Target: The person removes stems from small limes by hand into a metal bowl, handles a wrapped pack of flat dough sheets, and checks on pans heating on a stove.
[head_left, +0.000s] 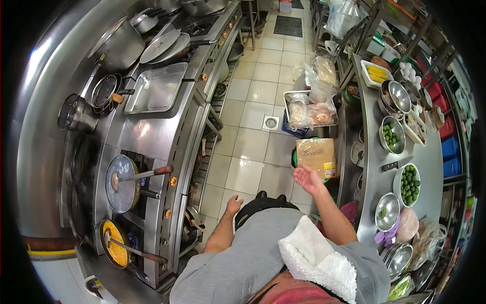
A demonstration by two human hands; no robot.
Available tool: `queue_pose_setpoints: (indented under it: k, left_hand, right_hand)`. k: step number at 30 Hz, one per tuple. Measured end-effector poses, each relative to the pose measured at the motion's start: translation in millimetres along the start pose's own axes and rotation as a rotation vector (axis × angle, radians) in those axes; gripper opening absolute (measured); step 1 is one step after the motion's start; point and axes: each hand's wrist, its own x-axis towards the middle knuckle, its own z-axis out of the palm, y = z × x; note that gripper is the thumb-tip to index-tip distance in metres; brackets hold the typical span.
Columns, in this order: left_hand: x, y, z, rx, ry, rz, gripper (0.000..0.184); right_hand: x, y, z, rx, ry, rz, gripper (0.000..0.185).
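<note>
My left hand (233, 206) hangs beside my hip, near the stove's front, holding nothing, its fingers loosely apart. Palm up, my right hand (308, 178) is held out over the floor in front of the cardboard box (316, 153). Its fingers are spread and nothing lies in them; from this angle I cannot tell if it touches the box. A white towel (316, 253) is draped over my shoulder. On the stove to my left, a pan of yellow-orange food (118, 254) has a ladle in it. Another pan (121, 195) behind it holds a ladle (147, 175) too.
A metal tray (157, 87) and pots line the stove (136, 133). The steel counter (374, 147) on my right bears a knife (396, 164), a bowl of green limes (409, 186) and metal bowls. Bagged food fills a tray (336, 117) beyond the box. A drain (271, 122) marks the tiled floor.
</note>
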Motion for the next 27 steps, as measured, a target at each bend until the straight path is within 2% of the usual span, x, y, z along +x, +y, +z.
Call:
queue_pose_setpoints:
  k: [2, 3, 6, 8, 10, 12, 15, 18, 20, 24, 27]
  left_hand:
    - [-11.5, 0.8, 7.3, 0.168, 0.048, -0.015, 0.057]
    - [-16.4, -2.4, 7.9, 0.139, 0.069, -0.020, 0.059]
    - [-20.8, -18.6, 2.9, 0.212, 0.136, -0.063, 0.059]
    - [-19.5, -34.5, 0.5, 0.249, 0.214, -0.057, 0.057]
    - [-20.6, -38.6, 0.8, 0.210, 0.282, -0.088, 0.058]
    - [-21.6, -41.9, -0.2, 0.174, 0.357, -0.104, 0.057]
    - [-27.9, -34.6, 6.7, 0.130, 0.421, -0.131, 0.057]
    - [-25.4, -29.4, 10.2, 0.082, 0.450, -0.246, 0.057]
    - [-26.6, -24.1, 7.1, 0.034, 0.438, -0.271, 0.057]
    - [-17.1, -21.5, -15.1, -0.042, 0.447, -0.358, 0.057]
    - [7.7, -24.3, -30.0, -0.025, 0.433, -0.456, 0.059]
  right_hand:
    - [-5.4, 4.3, -22.5, -0.007, 0.054, 0.040, 0.020]
    - [-6.4, 4.3, -32.5, -0.010, 0.115, 0.076, 0.017]
    - [0.8, -16.1, -49.7, 0.049, 0.068, 0.022, 0.016]
    - [7.2, -40.3, -39.7, 0.066, 0.093, 0.021, 0.012]
    - [18.4, -62.7, -29.7, 0.016, -0.043, -0.075, 0.012]
    - [23.1, -77.6, -7.0, 0.024, -0.022, -0.100, 0.015]
    - [46.3, -89.5, 16.0, -0.027, -0.080, -0.059, 0.019]
    - [75.4, -91.0, 31.1, -0.099, -0.130, 0.006, 0.022]
    - [90.6, -93.6, 47.9, -0.127, -0.087, 0.013, 0.022]
    - [133.5, -114.6, 80.5, -0.125, -0.043, -0.038, 0.032]
    - [161.9, -137.2, 117.6, -0.139, -0.019, -0.085, 0.033]
